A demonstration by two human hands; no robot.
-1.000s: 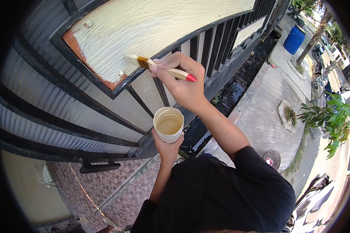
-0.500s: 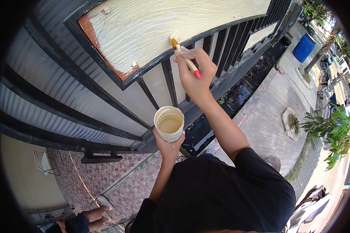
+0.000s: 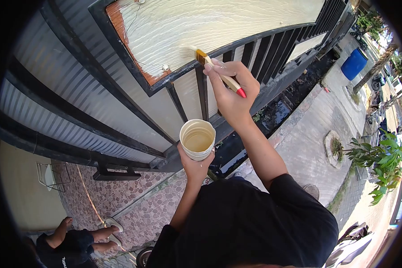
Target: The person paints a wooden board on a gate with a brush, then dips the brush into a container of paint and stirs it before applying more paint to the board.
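My right hand (image 3: 236, 87) is closed around the wooden handle of a paintbrush (image 3: 230, 82), whose end is red. The brush's bristles touch the lower part of a cream-painted panel (image 3: 219, 22) with a wood-grain surface. Reddish-brown strips show along the panel's left edge and at its lower left corner. Below, my left hand (image 3: 196, 167) grips a pale ridged cup (image 3: 198, 139) with an uneven rim, held upright. Cream liquid, apparently paint, covers the bottom of the cup.
A black metal fence (image 3: 203, 91) frames the panel. Beneath it runs a dark wet ditch (image 3: 272, 120). At lower left is another person (image 3: 69, 243) in dark clothes. A blue barrel (image 3: 354, 64) stands on the concrete, with a leafy plant (image 3: 379, 163) at right.
The brush has moved a little left along the panel's lower part. The whole view has shifted slightly, and more of the other person shows at lower left.
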